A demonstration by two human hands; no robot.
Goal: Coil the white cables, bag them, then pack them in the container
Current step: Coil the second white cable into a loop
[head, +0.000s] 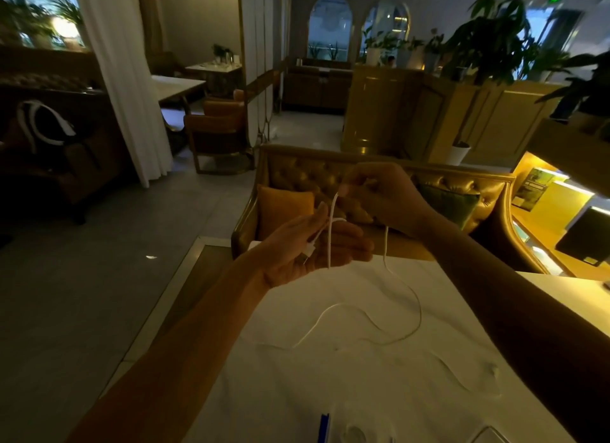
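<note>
A thin white cable [330,241] runs between both hands above the white table [297,393]. My left hand [313,247] is held palm up with the cable's plug end lying in the palm and a turn of cable over its fingers. My right hand [383,195] is higher and pinches the cable at its fingertips. From there the loose rest of the cable hangs down and snakes across the tabletop. Another faint white cable [462,376] lies on the table to the right. No bag or container is clearly visible.
A blue-edged object [324,427] and some pale, clear-looking items lie at the table's near edge. A tufted golden sofa [297,172] with an orange cushion [284,208] stands just beyond the table. Chairs, tables, a counter and plants fill the dim room behind.
</note>
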